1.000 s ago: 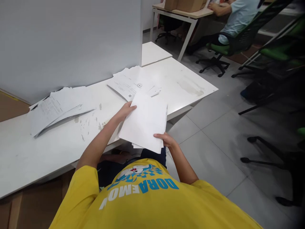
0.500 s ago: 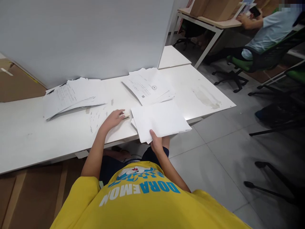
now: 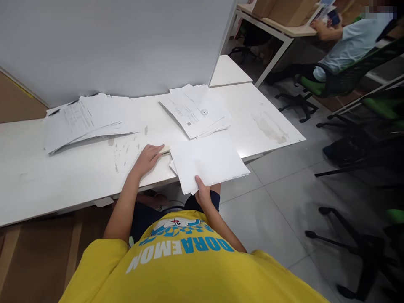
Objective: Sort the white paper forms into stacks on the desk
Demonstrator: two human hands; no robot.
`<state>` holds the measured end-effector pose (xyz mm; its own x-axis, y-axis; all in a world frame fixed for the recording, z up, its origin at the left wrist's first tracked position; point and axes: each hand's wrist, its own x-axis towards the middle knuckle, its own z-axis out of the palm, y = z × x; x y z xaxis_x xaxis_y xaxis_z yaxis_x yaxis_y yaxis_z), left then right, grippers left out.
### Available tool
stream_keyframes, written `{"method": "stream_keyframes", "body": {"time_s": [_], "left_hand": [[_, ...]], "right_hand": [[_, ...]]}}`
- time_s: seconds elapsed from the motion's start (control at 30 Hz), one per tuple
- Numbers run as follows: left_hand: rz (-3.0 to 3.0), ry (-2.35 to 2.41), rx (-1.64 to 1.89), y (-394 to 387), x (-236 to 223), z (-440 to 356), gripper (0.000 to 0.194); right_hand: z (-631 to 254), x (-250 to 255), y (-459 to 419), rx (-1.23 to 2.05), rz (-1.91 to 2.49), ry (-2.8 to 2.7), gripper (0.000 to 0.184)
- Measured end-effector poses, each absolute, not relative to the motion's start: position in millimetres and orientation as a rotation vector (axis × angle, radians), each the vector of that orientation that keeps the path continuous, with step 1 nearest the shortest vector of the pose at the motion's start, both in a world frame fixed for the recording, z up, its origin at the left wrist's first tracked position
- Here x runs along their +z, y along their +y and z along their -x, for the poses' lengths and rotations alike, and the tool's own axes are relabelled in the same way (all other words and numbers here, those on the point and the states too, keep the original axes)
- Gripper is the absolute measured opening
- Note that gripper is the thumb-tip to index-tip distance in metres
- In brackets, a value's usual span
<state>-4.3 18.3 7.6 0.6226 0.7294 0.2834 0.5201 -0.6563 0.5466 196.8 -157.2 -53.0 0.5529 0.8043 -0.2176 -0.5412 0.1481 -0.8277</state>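
Note:
My right hand point(image 3: 203, 194) grips the near edge of a stack of blank white sheets point(image 3: 208, 162), thumb on top. The stack rests partly on the front edge of the white table point(image 3: 63, 176) and overhangs it toward me. My left hand point(image 3: 147, 158) lies on the table just left of the stack, fingers stretched out. Its fingertips touch a small beige object point(image 3: 166, 149) that I cannot make out.
A fanned pile of printed papers point(image 3: 85, 120) lies at the table's back left, and another printed pile point(image 3: 195, 111) sits behind the blank stack. A white partition point(image 3: 110, 42) closes off the back. A seated person point(image 3: 347, 42) and office chairs point(image 3: 356, 235) are on the right.
My left hand let go of the stack and dropped to the table beside the small object. My right hand lowered the stack onto the table edge, holding it alone.

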Motion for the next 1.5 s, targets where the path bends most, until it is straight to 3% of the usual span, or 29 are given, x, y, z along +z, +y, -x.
{"method": "stream_keyframes", "body": {"time_s": [0.9,1.5], "left_hand": [[-2.311,1.071,0.733,7,7,3,0.042],[-2.372,1.054,0.755,8,7,0,0.042]], "right_hand": [[-198,-79,-161,0.905,1.238,-0.458,0.088],[-197,-63,-161,0.846,1.167,-0.356,0.092]]}}
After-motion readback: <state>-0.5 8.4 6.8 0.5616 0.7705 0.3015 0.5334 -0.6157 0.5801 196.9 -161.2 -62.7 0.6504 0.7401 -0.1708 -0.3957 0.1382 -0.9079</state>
